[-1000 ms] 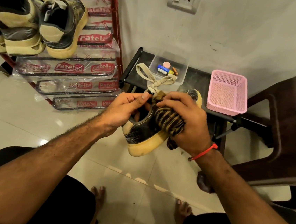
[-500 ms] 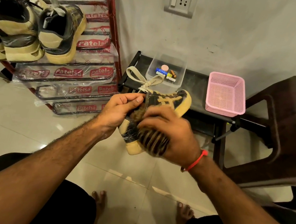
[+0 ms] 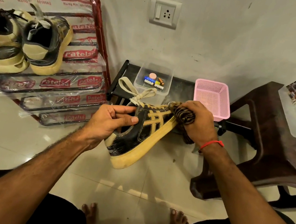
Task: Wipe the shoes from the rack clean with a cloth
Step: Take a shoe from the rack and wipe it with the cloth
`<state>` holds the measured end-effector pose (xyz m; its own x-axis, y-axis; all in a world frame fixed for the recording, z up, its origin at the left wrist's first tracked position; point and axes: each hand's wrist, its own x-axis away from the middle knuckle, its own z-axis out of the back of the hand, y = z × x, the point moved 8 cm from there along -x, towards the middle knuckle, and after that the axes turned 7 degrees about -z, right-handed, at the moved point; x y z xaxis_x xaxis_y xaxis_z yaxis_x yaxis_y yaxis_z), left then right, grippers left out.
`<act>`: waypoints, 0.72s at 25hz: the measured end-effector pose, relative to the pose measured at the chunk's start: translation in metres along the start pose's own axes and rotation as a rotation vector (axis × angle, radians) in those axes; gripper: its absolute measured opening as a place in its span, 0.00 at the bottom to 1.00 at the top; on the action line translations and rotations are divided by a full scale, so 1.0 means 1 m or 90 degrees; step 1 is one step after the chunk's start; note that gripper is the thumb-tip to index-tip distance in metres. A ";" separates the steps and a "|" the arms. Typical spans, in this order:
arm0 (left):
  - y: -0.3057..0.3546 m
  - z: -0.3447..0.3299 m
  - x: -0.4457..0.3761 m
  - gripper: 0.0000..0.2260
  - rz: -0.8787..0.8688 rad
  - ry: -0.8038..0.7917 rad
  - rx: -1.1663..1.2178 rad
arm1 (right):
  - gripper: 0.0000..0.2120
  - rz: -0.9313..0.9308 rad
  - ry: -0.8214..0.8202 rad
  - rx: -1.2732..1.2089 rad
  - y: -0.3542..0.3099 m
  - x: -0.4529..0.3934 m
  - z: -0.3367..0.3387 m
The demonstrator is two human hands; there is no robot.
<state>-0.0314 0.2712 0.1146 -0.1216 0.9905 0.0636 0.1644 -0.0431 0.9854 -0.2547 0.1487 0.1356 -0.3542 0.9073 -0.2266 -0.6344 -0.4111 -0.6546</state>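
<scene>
Left hand fingers curl round the collar of the black leather yellow-soled sneaker; at its two o'clock, right hand clutches a brown striped cloth against the toe.

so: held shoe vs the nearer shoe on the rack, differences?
The held shoe is in the air, gripped by the left hand, side-on with stripes showing; the rack shoe rests on the shoe rack, heel toward the camera. The cloth in the right hand touches only the held shoe. Both are black with yellowed soles.
</scene>
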 end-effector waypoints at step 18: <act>0.016 -0.017 0.011 0.15 -0.039 -0.074 -0.064 | 0.16 -0.075 0.005 0.031 0.010 -0.003 0.026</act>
<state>-0.0465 0.2793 0.1339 -0.0136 0.9998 -0.0108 0.0608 0.0116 0.9981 -0.2782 0.1398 0.1483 -0.2702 0.9500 -0.1566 -0.7034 -0.3059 -0.6416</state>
